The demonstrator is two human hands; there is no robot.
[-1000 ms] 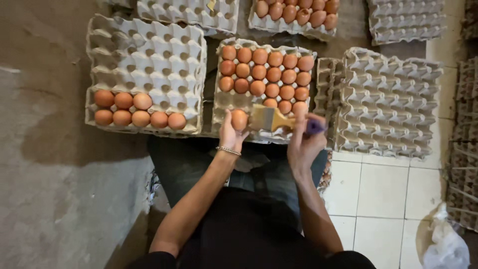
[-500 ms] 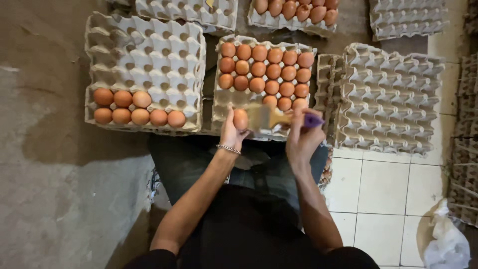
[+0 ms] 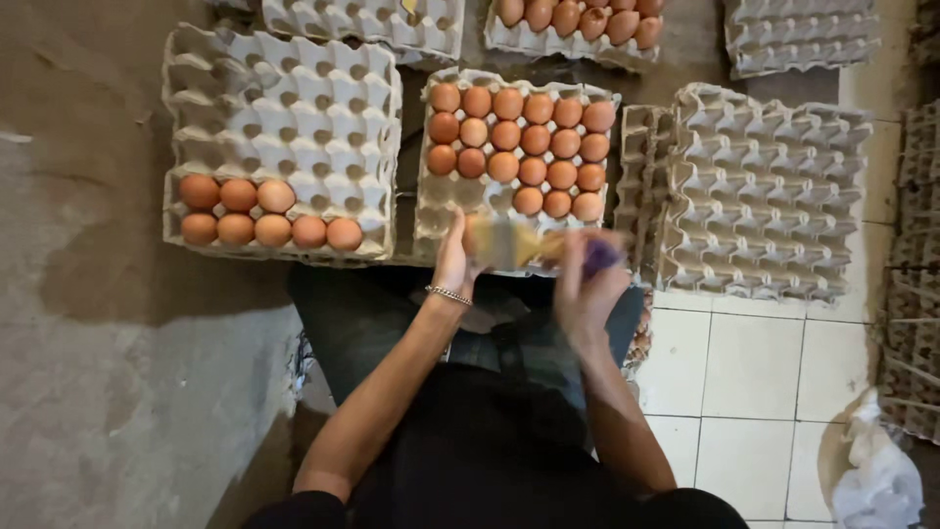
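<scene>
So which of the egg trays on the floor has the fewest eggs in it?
The left tray: eggs fill only part of its two nearest rows. The middle tray is mostly full, and the right stack holds none.

- The brush in my right hand is smeared by motion; its bristles and purple handle end show no clear edges.
- The egg in my left hand is mostly covered by fingers and brush.
- The top egg tray is cut off by the frame.
- The trays at right run out of view.
</scene>
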